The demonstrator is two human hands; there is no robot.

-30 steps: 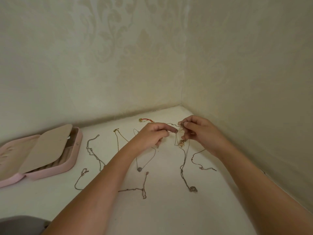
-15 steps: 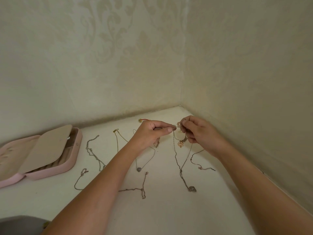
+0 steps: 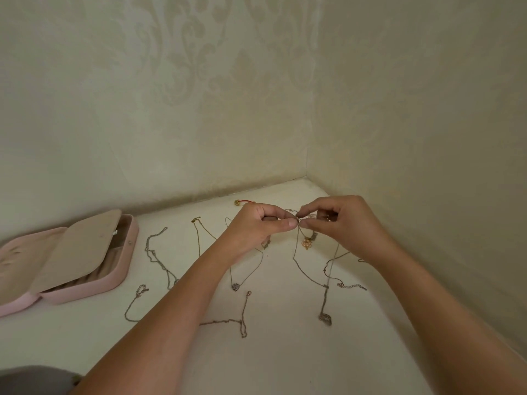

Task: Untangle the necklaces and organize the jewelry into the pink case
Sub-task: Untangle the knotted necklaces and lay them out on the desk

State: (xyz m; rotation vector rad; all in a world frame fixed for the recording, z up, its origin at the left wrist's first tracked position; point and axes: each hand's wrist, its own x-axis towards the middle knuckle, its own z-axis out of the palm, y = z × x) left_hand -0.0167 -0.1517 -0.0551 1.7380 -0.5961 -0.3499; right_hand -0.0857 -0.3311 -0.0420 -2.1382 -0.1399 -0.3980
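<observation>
Left hand [image 3: 258,226] and right hand [image 3: 339,223] both pinch tangled chain [image 3: 309,276]; risk: hard pulling tightens knot.

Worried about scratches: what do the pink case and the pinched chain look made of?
The pink case: probably matte faux leather or plastic shell, with beige fabric-like lining; no glare. The pinched chain: fine metal links, dull grey-bronze, faintly glinting; alloy unclear.
</observation>
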